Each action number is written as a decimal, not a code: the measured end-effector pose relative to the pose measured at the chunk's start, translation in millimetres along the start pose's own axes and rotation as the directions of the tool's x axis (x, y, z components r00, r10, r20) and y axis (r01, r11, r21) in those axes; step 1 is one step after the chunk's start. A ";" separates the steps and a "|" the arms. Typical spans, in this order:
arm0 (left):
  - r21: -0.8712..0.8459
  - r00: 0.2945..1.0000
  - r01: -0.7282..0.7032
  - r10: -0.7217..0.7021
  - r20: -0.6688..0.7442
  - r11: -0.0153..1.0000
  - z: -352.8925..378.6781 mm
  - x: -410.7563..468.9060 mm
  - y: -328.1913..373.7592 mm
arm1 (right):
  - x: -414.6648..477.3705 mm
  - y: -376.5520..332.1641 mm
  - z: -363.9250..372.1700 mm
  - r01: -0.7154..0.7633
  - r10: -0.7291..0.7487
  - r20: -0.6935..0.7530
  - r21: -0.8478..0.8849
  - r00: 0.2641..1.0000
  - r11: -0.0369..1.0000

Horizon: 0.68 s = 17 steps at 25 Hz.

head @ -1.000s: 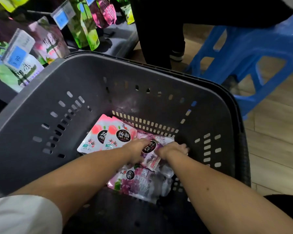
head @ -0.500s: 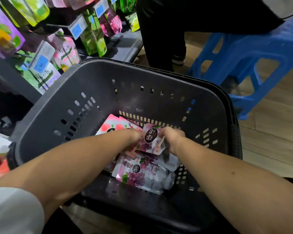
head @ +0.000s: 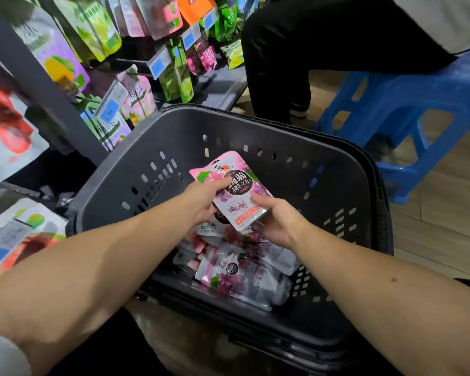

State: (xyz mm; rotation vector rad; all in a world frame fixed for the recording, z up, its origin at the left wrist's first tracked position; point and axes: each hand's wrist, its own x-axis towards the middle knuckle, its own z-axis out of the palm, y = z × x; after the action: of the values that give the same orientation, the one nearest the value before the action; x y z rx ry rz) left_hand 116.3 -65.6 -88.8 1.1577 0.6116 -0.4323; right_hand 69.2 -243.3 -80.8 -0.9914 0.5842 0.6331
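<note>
A dark grey plastic shopping basket (head: 323, 164) stands on the floor in front of me. Both my hands hold one pink and purple grape snack pouch (head: 235, 191) above the basket's inside. My left hand (head: 201, 202) grips its left edge with the thumb on the front. At the pouch's lower right corner my right hand (head: 277, 221) holds it, thumb on top. Several more pouches (head: 236, 275) of the same kind lie on the basket's bottom, partly hidden under my hands.
A shop rack (head: 136, 63) with hanging snack bags and blue price tags fills the left and top left. A person in dark trousers (head: 277, 63) sits on a blue plastic stool (head: 396, 109) just behind the basket. Wooden floor (head: 445, 207) lies to the right.
Both hands have lifted one pouch up off the pile in the basket and turned its front toward me. The view has tilted up, showing more of the rack.
</note>
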 end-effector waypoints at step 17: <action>0.235 0.966 0.155 -0.097 -0.241 0.960 -42.9 8.2 4.6 | 55.0 76.4 -54.8 -0.303 -0.108 -0.302 -0.733 0.947 -0.609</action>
State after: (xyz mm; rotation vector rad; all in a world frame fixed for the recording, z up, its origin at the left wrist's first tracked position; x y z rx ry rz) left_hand 115.8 -23.8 -102.4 1.4289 0.8521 -0.5010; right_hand 43.2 -249.5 -186.4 -3.1193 -0.0067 1.3944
